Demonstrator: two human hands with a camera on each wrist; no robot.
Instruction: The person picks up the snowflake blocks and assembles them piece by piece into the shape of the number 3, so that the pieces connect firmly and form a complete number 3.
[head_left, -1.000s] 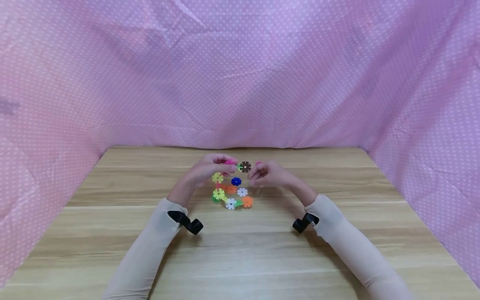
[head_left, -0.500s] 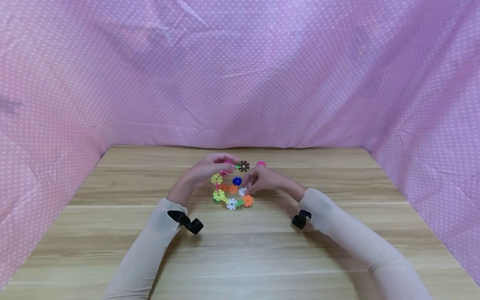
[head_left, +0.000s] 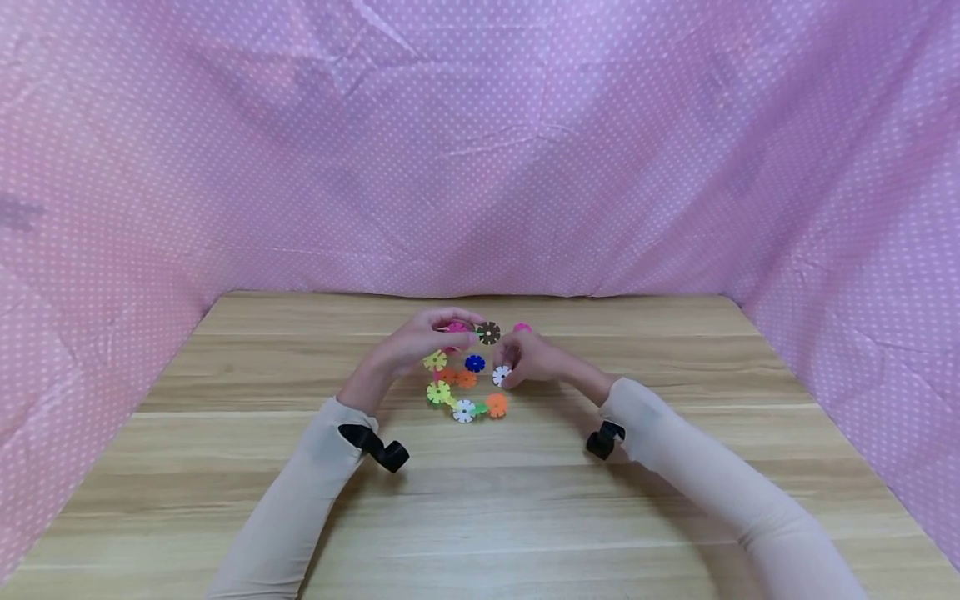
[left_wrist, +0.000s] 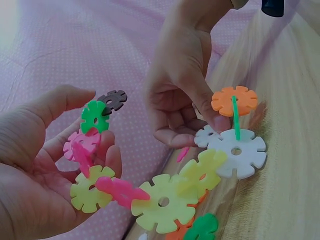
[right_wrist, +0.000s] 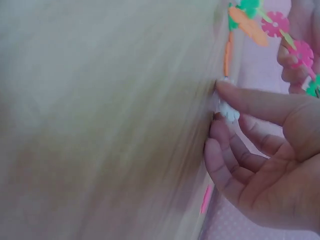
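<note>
My left hand [head_left: 411, 343] holds the upper part of a chain of interlocking notched plastic discs [left_wrist: 162, 202]. Pink and green discs lie between its thumb and fingers, and a brown disc [head_left: 489, 332] forms the chain's end just beyond the fingertips. From there the chain runs down through pink and yellow discs to a large white disc [left_wrist: 240, 152], a green one and an orange disc [head_left: 496, 406]. With thumb and fingers, my right hand [head_left: 536, 358] pinches a loose white disc [right_wrist: 230, 113] close to the tabletop, right of the chain; its fingers partly cover it.
A loose blue disc [head_left: 475, 363] and orange discs [head_left: 467, 379] lie on the wooden table [head_left: 480, 517] inside the chain's curve. One pink disc [head_left: 522, 328] lies behind my right hand. Pink dotted cloth [head_left: 480, 150] surrounds the table's back and sides.
My right hand has come left and down to the loose white disc, taken hold of it and drawn it slightly right. My left hand stays nearly still with the chain.
</note>
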